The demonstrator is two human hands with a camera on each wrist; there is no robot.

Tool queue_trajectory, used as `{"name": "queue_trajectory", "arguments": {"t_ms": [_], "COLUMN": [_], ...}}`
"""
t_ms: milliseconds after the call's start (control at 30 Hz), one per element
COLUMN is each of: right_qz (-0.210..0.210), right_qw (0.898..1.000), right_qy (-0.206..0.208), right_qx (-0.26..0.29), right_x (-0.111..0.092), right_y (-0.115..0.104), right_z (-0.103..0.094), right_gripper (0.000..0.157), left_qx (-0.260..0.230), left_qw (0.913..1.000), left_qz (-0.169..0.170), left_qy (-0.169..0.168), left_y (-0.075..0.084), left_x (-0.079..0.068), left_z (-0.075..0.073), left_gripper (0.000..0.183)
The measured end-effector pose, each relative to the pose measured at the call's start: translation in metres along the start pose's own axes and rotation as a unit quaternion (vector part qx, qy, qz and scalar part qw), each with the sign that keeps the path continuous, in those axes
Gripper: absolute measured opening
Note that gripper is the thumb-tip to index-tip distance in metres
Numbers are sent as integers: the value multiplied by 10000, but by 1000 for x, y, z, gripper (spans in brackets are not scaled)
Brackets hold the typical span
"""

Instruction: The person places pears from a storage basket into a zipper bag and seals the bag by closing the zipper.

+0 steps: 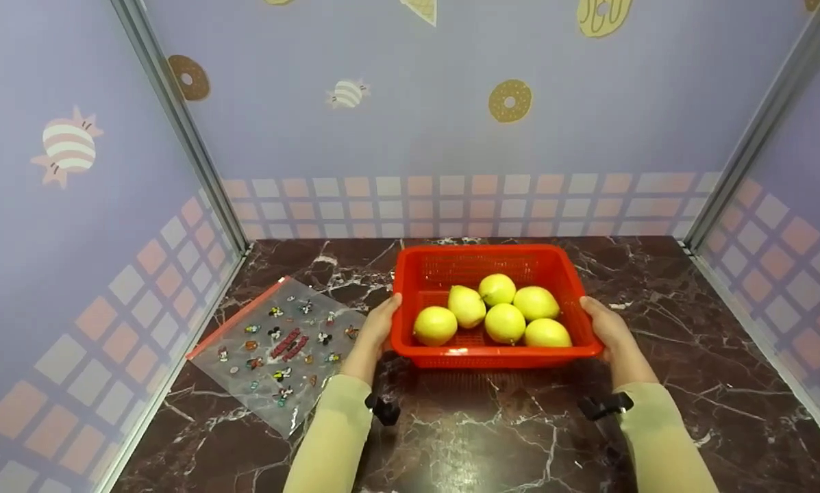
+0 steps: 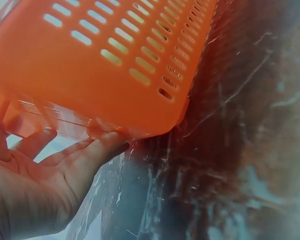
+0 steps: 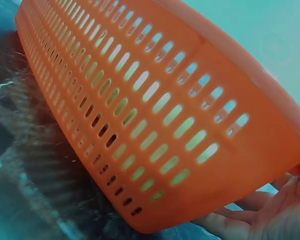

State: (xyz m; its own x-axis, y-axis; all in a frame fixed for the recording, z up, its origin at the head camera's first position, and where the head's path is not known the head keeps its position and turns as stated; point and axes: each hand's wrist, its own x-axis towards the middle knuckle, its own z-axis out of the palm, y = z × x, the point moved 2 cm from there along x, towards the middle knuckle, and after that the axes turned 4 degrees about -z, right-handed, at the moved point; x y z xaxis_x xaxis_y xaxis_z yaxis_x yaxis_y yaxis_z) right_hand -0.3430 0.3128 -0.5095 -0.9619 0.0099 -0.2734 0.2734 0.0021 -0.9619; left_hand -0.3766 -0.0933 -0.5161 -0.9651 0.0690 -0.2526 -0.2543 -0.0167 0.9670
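A red plastic basket (image 1: 495, 352) with slotted walls is held between both hands over the dark marbled table. Several yellow lemons (image 1: 505, 322) lie inside it. My left hand (image 1: 378, 325) grips the left side, its thumb at the rim; in the left wrist view that hand's fingers (image 2: 97, 152) reach to the basket's outer wall (image 2: 105, 85). On the opposite side my right hand (image 1: 608, 327) grips the rim end, with its fingers (image 3: 222, 224) partly hidden beneath the basket in the right wrist view. Whether the base touches the table cannot be told.
Left of the basket, a clear zip bag (image 1: 245, 373) with a red slider strip and small cartoon prints lies flat on the table (image 1: 478, 424). Patterned panels (image 1: 437, 137) enclose the table at the back and both sides.
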Motion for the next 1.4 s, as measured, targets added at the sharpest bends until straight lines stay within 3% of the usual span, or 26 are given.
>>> {"name": "queue_trajectory", "arguments": {"t_ms": [233,567,867,1167,1267,1400], "right_qz": [-163,-200,-224,-218,-230,-260], "right_qw": [9996,9996,9996,9997,9997,9995], "right_qy": [-198,-174,-158,-67,-73,-65], "right_qx": [73,-63,51,-21,-94,-172], "right_x": [-20,-40,-48,-52,-52,-51], "right_y": [7,14,13,18,18,16], "right_z": [1,7,7,8,8,8], "right_gripper": [68,67,67,67,66,68], "left_qx": [277,428,257,519,618,684], "left_qw": [9987,9980,9981,9969,9967,9974], "left_qz": [414,468,554,585,534,213], "left_qy": [133,30,-55,24,19,-17], "left_y": [-8,-11,-10,-16,-17,-11], "left_x": [-18,-38,-44,-47,-46,-44], "left_z": [-3,-6,-4,-6,-8,-12], "left_gripper": [55,57,57,58,58,64]}}
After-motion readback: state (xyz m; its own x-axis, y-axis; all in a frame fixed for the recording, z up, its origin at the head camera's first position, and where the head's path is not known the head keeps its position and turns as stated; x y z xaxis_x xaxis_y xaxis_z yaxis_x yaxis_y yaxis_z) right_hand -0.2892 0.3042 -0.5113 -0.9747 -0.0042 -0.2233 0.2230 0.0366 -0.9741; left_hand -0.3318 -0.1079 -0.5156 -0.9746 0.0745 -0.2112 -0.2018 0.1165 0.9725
